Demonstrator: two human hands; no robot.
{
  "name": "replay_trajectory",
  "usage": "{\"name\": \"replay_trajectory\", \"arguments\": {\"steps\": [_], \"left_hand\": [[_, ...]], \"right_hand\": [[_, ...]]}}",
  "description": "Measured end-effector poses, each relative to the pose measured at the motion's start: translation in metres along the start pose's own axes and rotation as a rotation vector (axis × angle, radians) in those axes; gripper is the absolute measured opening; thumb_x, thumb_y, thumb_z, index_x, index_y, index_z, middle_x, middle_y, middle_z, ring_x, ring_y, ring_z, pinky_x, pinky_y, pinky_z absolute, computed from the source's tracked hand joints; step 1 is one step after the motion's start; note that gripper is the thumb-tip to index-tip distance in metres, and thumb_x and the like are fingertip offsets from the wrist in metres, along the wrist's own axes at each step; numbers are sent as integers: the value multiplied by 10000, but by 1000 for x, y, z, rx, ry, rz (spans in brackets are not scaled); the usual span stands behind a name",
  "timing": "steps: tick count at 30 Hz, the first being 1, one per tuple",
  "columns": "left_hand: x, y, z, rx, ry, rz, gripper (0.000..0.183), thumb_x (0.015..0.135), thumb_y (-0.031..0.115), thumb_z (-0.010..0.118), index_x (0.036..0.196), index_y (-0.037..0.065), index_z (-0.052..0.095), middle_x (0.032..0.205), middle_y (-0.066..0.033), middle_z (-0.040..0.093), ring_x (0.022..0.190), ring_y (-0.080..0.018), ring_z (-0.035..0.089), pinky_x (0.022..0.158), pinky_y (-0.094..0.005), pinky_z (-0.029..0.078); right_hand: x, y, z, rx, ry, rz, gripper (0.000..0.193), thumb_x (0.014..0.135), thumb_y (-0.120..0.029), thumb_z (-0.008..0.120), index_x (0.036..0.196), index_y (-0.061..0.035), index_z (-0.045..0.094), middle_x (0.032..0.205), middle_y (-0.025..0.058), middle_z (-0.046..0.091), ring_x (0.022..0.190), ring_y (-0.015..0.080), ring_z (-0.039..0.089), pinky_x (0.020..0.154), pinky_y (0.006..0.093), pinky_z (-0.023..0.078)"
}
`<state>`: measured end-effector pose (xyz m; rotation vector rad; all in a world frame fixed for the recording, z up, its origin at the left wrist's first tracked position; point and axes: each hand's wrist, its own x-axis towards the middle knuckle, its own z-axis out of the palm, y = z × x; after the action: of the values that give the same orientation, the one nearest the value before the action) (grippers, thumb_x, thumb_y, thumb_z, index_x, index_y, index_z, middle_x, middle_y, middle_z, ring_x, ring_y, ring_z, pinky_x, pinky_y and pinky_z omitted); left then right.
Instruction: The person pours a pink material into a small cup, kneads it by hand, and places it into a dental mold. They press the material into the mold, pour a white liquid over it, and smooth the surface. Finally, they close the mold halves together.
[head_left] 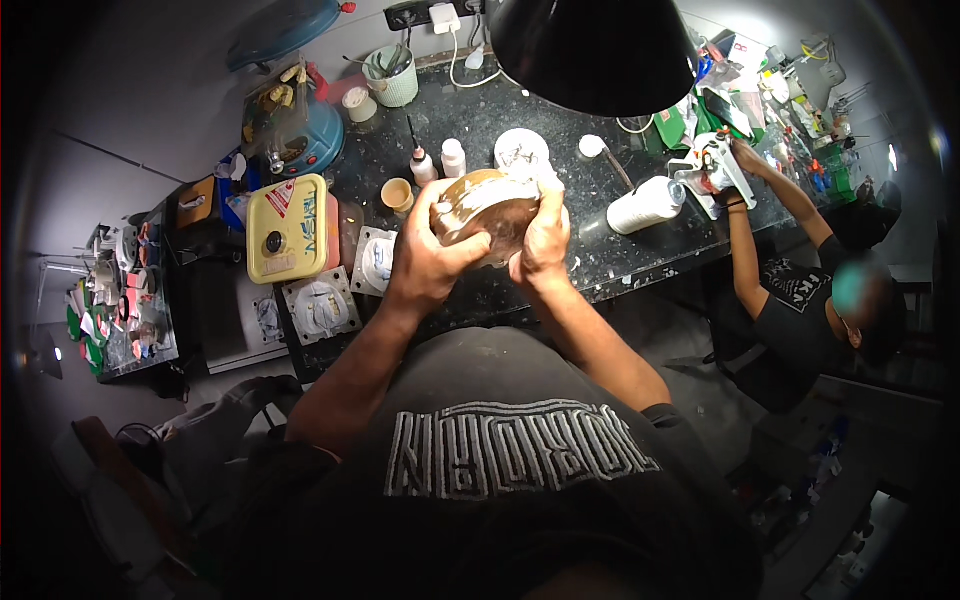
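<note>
A rounded brass-brown thing (487,212) with white smears along its upper rim is held up over the near edge of the workbench; its exact kind I cannot make out. My left hand (425,250) is wrapped round its left side, with the thumb across the near face. On the opposite side, my right hand (545,238) grips it with closed fingers. Just beyond it lies a round white dish (522,150) with dark marks inside. Two small white bottles, one of them (453,158) capped, and a tan cup (397,195) stand past my left hand.
A black lamp shade (595,55) hangs over the bench (590,265). A yellow-lidded container (287,230), square plates with white casts (320,308) and a blue machine (300,140) occupy the left. A white bottle (645,205) lies to the right, near a co-worker (790,290) handling a white device.
</note>
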<state>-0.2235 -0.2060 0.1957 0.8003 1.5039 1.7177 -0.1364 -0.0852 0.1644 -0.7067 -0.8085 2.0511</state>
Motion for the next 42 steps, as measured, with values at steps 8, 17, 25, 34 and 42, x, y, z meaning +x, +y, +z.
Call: {"name": "replay_trajectory", "arguments": {"steps": [8, 17, 25, 34, 42], "left_hand": [[-19, 27, 12, 124, 124, 427, 837, 757, 142, 961, 1427, 29, 473, 1290, -156, 648, 1207, -216, 672, 990, -351, 573], [-23, 46, 17, 318, 70, 755, 848, 757, 55, 932, 1451, -36, 452, 1398, -210, 581, 1255, -279, 641, 1027, -383, 559], [-24, 65, 19, 501, 95, 780, 800, 746, 136, 950, 1407, -48, 538, 1331, -217, 653, 1200, -312, 682, 980, -382, 579], [-6, 150, 22, 636, -1, 1074, 792, 756, 261, 947, 1377, -65, 580, 1307, -228, 689, 1148, -347, 712, 955, -405, 594], [-11, 170, 18, 618, -102, 1052, 844, 740, 268, 943, 1401, -61, 534, 1348, -243, 660, 1266, -393, 645, 1075, -466, 519]], "right_hand": [[-21, -48, 41, -295, -302, -402, 800, 1094, -624, 341, 1211, 76, 711, 1063, 135, 746, 986, 186, 681, 913, 317, 506], [-22, -65, 41, -215, -403, -505, 751, 1070, -573, 315, 1110, 73, 696, 1002, 140, 737, 913, 187, 701, 825, 327, 544], [-26, -76, 39, -185, -371, -438, 831, 996, -652, 278, 1138, 90, 624, 1036, 211, 698, 994, 283, 686, 930, 411, 535], [-18, -138, 82, 52, -683, -726, 904, 970, -673, 217, 1116, 108, 647, 1068, 240, 678, 1032, 297, 655, 960, 398, 484], [-35, -170, 96, -114, -715, -844, 932, 997, -680, 205, 1077, 120, 676, 1097, 227, 669, 1032, 273, 618, 943, 396, 463]]}}
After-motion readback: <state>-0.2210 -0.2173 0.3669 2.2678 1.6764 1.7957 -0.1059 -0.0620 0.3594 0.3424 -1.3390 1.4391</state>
